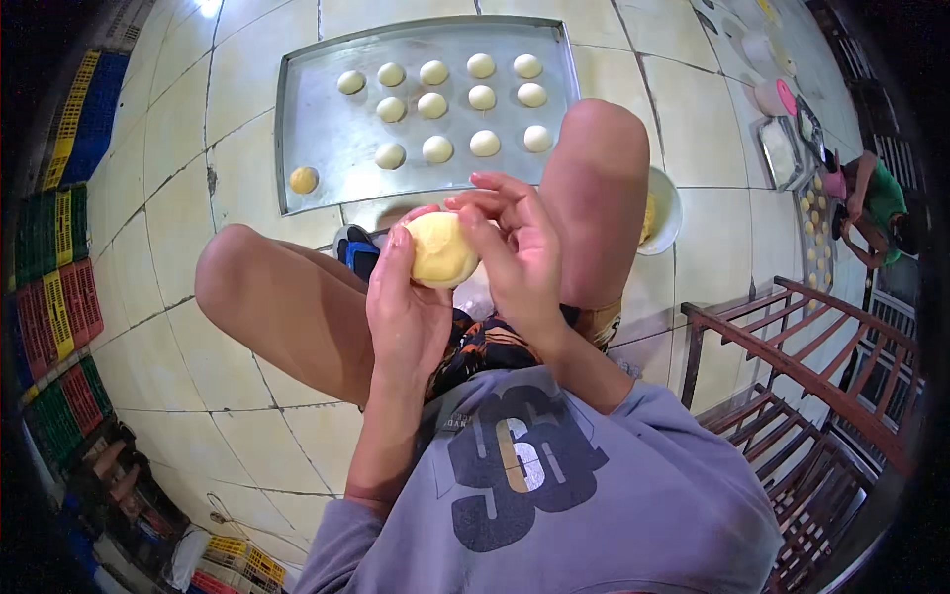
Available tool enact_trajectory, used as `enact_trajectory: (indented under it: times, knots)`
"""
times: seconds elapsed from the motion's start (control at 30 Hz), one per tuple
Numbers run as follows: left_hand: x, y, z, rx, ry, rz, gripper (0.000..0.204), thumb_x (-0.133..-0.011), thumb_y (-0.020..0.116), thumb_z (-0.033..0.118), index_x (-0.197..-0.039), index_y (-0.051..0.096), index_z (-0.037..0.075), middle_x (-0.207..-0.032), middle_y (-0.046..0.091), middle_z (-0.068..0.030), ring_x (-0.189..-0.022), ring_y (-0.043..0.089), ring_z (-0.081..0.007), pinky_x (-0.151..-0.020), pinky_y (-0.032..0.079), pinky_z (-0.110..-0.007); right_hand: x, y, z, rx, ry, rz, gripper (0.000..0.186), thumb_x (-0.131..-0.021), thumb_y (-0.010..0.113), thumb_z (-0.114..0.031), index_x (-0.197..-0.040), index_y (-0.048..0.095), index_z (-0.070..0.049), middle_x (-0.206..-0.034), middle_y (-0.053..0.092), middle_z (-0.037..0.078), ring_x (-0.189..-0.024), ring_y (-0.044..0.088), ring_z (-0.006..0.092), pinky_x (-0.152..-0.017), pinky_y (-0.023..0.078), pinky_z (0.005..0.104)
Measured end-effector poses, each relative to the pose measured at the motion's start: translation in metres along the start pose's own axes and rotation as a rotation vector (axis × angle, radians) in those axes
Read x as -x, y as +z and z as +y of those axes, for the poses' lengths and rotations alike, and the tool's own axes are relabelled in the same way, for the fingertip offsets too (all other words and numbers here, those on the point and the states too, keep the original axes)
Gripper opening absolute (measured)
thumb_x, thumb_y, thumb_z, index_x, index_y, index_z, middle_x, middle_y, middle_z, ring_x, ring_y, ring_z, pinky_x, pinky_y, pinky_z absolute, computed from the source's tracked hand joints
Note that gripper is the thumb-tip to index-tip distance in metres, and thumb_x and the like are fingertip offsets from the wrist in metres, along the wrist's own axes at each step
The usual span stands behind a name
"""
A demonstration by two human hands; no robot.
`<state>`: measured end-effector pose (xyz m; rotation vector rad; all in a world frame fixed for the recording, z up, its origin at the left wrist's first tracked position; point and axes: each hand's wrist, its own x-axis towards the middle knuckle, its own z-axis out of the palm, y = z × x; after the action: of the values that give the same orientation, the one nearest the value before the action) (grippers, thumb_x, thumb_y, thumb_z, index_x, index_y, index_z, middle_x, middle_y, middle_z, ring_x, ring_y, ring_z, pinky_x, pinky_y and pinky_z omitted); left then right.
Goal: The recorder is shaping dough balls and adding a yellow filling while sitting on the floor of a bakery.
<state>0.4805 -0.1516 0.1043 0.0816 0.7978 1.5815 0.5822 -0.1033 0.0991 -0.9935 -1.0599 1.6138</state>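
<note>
Between my knees I hold a round piece of dough (440, 247), pale at its edge with a yellow layer on top. My left hand (404, 307) cups it from the left, fingertips at its side. My right hand (515, 262) grips it from the right with the thumb on the yellow face and the fingers curled above. Beyond my hands lies a metal tray (327, 119) with rows of white dough balls (432, 104) and one yellow ball (304, 179) at its lower left corner.
A bowl of yellow stuff (665, 213) is behind my right knee. Stacked plastic crates (74, 297) line the left. At right are a wooden rack (782, 356), a co-worker in green (876, 208) and another dough tray (817, 238). Tiled floor (168, 376) surrounds me.
</note>
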Motion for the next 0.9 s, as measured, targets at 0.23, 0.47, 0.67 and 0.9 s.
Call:
enact_trajectory:
  times: [0.23, 0.47, 0.67, 0.9]
  knots:
    - [0.0, 0.002, -0.003, 0.112, 0.028, 0.031, 0.036, -0.103, 0.042, 0.029, -0.125, 0.048, 0.001, -0.119, 0.057, -0.0162, -0.108, 0.058, -0.0222, -0.095, 0.047, -0.033, 0.004, 0.002, 0.003, -0.084, -0.018, 0.016, 0.029, -0.095, 0.054, -0.007, -0.123, 0.05, -0.002, -0.115, 0.061, 0.012, -0.102, 0.058, 0.014, -0.085, 0.045, 0.0226]
    - [-0.003, 0.0, -0.007, 0.203, 0.057, 0.006, 0.035, -0.103, 0.041, 0.029, -0.126, 0.049, 0.003, -0.124, 0.056, -0.0142, -0.11, 0.057, -0.0215, -0.098, 0.045, -0.034, 0.005, 0.008, 0.016, 0.13, -0.132, 0.028, 0.026, -0.096, 0.051, -0.006, -0.122, 0.051, -0.002, -0.114, 0.061, 0.011, -0.1, 0.056, 0.0142, -0.087, 0.046, 0.0257]
    - [-0.009, 0.012, -0.013, 0.23, 0.194, 0.064, 0.036, -0.103, 0.041, 0.031, -0.128, 0.045, 0.006, -0.124, 0.056, -0.0141, -0.109, 0.057, -0.0203, -0.095, 0.046, -0.033, 0.018, 0.007, 0.007, 0.129, -0.092, 0.099, 0.025, -0.099, 0.047, -0.008, -0.123, 0.05, -0.001, -0.116, 0.06, 0.011, -0.1, 0.056, 0.0151, -0.089, 0.046, 0.0287]
    - [-0.007, -0.001, -0.014, -0.147, 0.084, 0.119, 0.036, -0.103, 0.04, 0.033, -0.126, 0.047, 0.006, -0.121, 0.057, -0.0123, -0.104, 0.058, -0.0175, -0.089, 0.047, -0.03, 0.005, -0.005, -0.007, -0.107, 0.01, 0.094, 0.027, -0.099, 0.045, -0.006, -0.125, 0.048, 0.0, -0.116, 0.06, 0.012, -0.103, 0.056, 0.0164, -0.089, 0.046, 0.0282]
